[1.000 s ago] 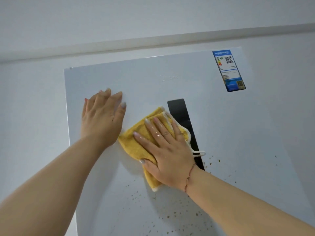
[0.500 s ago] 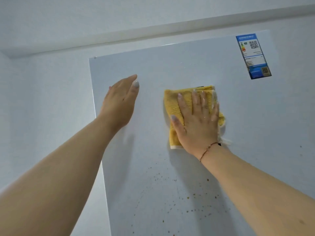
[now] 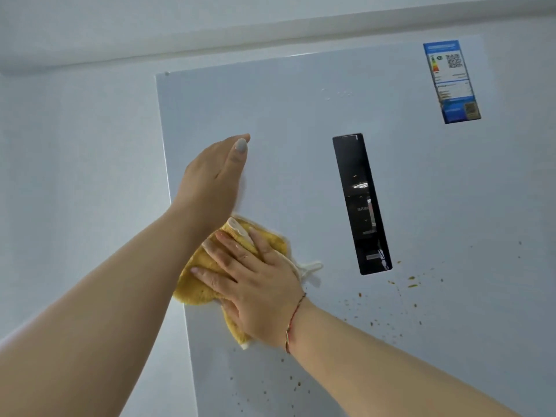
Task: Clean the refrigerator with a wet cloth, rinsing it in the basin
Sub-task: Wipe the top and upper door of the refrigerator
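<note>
Refrigerator door [image 3: 301,115]: most of the frame is filled by the pale panel; its upper part, judged from the picture, looks free of marks, so that part may be counted as wiped.
Brown specks [image 3: 412,285]: scattered across the lower centre and lower right of the frame, below the black control strip [image 3: 361,203] — this part is judged still to be cleaned.
Cloth [image 3: 207,284]: the yellow cloth is pressed flat against the door at the door's left edge, centre-left of the frame.
Right hand [image 3: 255,284]: laid flat on the cloth, fingers spread and straight.
Left hand [image 3: 216,179]: held flat with fingers together against the door, just above the cloth; nothing is held.
Label [image 3: 451,82]: a blue sticker at upper right.
Basin: not seen — no rinse can be judged.
</note>
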The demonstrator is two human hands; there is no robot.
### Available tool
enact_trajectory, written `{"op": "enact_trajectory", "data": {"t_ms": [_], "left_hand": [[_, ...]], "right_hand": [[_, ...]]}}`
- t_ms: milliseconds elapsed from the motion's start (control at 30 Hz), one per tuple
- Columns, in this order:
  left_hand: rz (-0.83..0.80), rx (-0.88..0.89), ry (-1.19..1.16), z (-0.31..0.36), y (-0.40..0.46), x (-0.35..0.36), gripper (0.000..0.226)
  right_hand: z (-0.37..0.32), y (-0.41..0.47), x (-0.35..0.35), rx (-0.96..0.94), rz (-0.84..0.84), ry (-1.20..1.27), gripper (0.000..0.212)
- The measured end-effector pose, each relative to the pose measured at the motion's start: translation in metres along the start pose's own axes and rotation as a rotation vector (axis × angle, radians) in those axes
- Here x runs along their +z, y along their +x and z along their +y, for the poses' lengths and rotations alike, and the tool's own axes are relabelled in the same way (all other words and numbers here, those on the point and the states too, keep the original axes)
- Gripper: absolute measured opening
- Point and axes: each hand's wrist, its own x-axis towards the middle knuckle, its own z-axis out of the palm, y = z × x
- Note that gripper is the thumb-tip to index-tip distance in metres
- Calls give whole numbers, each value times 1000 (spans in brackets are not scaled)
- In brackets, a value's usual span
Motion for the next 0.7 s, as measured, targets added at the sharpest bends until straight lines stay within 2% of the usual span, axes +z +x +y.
{"op": "enact_trajectory", "data": {"t_ms": [133, 233, 400, 533, 633, 700], "left_hand": [[-23, 14, 76, 5, -8, 21, 37], [36, 28, 88, 7, -9, 32, 45], [36, 90, 93, 17, -6, 53, 52], [-10, 112, 137, 30, -5, 72, 49], [-21, 119, 146, 34, -4, 84, 56], [-16, 126, 184, 36, -4, 89, 63]], "right_hand": [[35, -38, -17, -28, 7, -81, 47], [76, -65, -37, 63, -3, -150, 49], [154, -101, -67, 317, -78, -225, 48], [189, -117, -81, 584, -121, -232, 55], [184, -131, -78, 858, -12, -189, 59], [163, -141, -72, 975, 113, -139, 59]]}}
